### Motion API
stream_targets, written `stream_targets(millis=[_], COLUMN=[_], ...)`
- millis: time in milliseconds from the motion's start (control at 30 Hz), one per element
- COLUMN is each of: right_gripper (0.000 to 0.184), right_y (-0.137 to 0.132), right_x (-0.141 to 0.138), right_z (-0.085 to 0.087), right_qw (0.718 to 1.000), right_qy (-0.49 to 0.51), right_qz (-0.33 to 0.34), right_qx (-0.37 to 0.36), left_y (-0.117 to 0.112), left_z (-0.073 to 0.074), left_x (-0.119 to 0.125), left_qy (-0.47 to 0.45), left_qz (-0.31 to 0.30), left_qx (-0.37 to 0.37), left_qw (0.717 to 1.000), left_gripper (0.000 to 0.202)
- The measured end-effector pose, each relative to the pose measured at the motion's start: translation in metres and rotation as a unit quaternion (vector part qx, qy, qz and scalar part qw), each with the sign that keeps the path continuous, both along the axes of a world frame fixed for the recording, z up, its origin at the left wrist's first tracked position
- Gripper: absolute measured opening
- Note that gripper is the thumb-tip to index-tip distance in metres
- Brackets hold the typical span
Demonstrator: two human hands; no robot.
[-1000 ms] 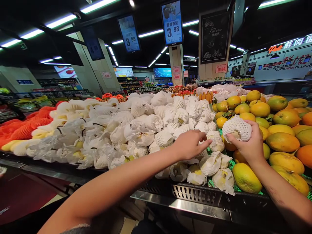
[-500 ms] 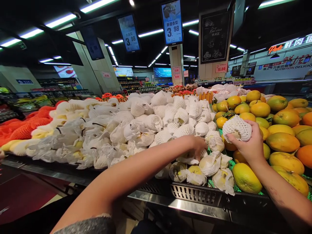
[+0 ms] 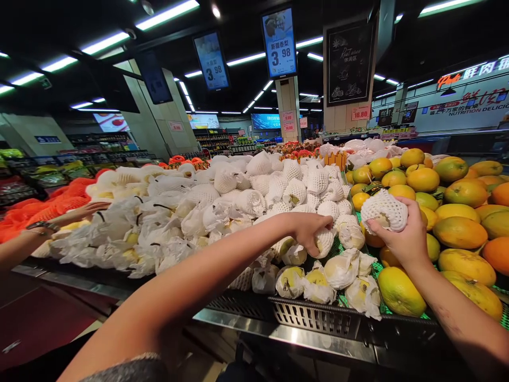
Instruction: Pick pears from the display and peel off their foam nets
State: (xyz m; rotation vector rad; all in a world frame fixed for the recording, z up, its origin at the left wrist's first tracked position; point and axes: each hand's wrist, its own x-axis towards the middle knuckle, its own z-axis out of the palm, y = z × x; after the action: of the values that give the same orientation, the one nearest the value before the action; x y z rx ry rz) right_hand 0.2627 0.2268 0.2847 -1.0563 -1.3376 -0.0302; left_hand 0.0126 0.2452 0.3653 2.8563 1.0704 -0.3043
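My right hand (image 3: 411, 236) holds up a pear (image 3: 385, 208) in a white foam net, thumb on its near side and fingers behind it. Across the middle reaches my left arm, and my left hand (image 3: 310, 229) is closed around another foam-netted pear (image 3: 325, 243) low in the heap. Around that hand lie more pears in white foam nets (image 3: 294, 191). Just in front of it, pears in thin white paper (image 3: 290, 281) line the edge of the black basket (image 3: 310, 314). Part of the left-hand pear is covered by my fingers.
Yellow-green papayas (image 3: 461, 233) are piled at the right. On the left, a co-shopper's hand (image 3: 85, 210) reaches over paper-wrapped fruit (image 3: 115, 239), near red-netted fruit (image 3: 59, 199). A metal rail (image 3: 294, 335) runs along the front. Price screens (image 3: 279, 45) hang above.
My left hand has lifted slightly and now shows a netted pear in its grasp. My right hand stays almost still with its pear. Another person's arm has come in at the left.
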Motion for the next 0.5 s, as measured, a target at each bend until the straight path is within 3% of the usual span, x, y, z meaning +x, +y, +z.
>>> stream_targets(millis=[133,300,500], right_gripper=[0.078,0.078,0.080], right_y=[-0.001,-0.002,-0.001], right_x=[0.000,-0.002,-0.001], right_z=[0.000,0.002,0.000], right_qw=[1.000,1.000,0.999], right_qy=[-0.002,0.011,0.019], right_qz=[0.006,0.007,0.015], right_qx=[0.004,-0.012,-0.026], left_y=[-0.006,-0.020,-0.032], left_z=[-0.004,-0.014,-0.012], left_x=[-0.019,-0.041,-0.067], left_qy=[-0.101,-0.223,-0.282], left_qz=[-0.023,-0.066,0.011], left_qx=[0.005,0.080,0.219], left_qw=[0.995,0.969,0.934], left_gripper=[0.076,0.098,0.075])
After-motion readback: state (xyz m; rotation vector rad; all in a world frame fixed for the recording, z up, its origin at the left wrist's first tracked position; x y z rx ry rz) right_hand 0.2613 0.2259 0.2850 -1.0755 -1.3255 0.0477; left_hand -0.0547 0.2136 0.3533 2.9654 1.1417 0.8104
